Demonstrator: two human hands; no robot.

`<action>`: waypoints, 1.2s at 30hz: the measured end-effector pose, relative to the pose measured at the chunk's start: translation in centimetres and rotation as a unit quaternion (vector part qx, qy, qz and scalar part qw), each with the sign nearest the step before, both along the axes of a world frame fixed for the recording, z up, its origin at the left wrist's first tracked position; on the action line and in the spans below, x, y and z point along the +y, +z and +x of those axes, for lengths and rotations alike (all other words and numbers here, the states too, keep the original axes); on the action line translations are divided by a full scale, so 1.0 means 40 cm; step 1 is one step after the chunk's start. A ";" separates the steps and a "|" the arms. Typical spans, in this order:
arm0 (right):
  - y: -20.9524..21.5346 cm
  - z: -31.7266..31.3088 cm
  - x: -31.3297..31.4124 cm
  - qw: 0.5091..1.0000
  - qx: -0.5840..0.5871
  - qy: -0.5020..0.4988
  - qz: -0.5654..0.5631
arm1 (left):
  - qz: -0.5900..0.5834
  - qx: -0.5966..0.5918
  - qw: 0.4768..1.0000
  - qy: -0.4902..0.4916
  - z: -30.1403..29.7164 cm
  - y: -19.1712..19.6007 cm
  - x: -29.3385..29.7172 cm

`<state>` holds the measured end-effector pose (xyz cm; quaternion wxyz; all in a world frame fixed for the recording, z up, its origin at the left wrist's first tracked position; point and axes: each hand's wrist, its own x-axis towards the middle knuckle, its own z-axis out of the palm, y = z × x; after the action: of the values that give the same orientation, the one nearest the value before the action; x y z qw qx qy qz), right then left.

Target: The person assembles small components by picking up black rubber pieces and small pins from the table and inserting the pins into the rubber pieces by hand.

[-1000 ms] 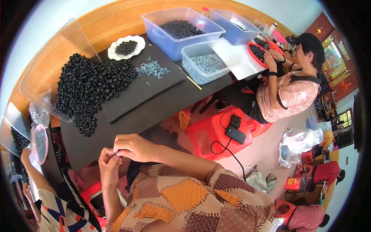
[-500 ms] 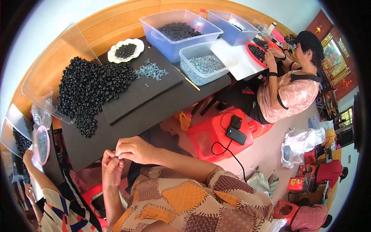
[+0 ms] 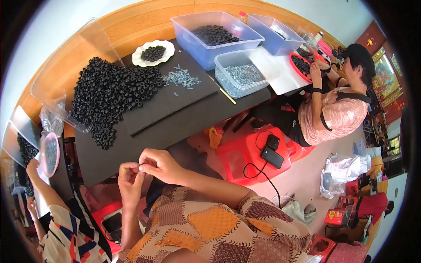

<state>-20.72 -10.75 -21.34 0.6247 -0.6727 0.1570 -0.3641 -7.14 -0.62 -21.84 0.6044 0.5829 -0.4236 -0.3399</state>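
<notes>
Just off the near edge of the dark table, my left hand (image 3: 130,179) and my right hand (image 3: 160,165) meet with fingertips pinched together. A tiny dark piece shows between them, mostly hidden, so its kind is unclear. Beyond them, a large heap of small black ring-shaped parts (image 3: 103,94) spreads over the table and a dark board (image 3: 175,105). On that board lies a scatter of small clear bluish pieces (image 3: 181,78). Behind it, a white scalloped plate (image 3: 168,46) holds more black rings.
Blue-tinted plastic bins (image 3: 193,48) line the back, one with black parts; a smaller bin (image 3: 232,91) holds clear pieces. A yellow stick (image 3: 223,91) lies beside the board. Co-workers sit left and right (image 3: 335,114). A red stool (image 3: 237,160) carries a phone (image 3: 272,157) with a cable.
The whole view has shifted slightly, so the table sits a little further right. My hands stay pinched together, with the right hand's fingers turned a little.
</notes>
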 end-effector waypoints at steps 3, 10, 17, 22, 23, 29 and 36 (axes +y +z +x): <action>0.011 -0.002 0.000 0.995 0.006 0.038 0.096 | -0.019 -0.116 0.993 -0.003 0.010 0.002 0.001; -0.001 0.008 -0.009 0.991 0.019 0.070 0.108 | 0.040 -0.279 0.959 -0.034 0.014 0.074 0.004; 0.017 0.008 -0.008 0.985 0.056 0.120 0.111 | 0.063 -0.317 0.943 -0.077 0.028 0.077 0.009; 0.017 0.011 -0.016 0.980 0.041 0.126 0.148 | 0.017 -0.325 0.944 -0.056 0.028 0.066 0.003; 0.017 0.015 -0.015 0.978 0.027 0.123 0.164 | 0.024 -0.324 0.945 -0.044 0.028 0.069 0.001; 0.004 0.017 -0.013 0.976 0.034 0.128 0.171 | 0.069 -0.345 0.934 -0.067 0.037 0.084 -0.004; 0.030 0.017 -0.006 0.978 0.056 0.119 0.163 | 0.023 -0.386 0.920 -0.069 0.055 0.074 -0.004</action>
<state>-20.04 -11.01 -20.12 0.7550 -0.5950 0.1676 -0.2187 -4.96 -0.80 -18.89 0.3554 0.6521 -0.6549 -0.1395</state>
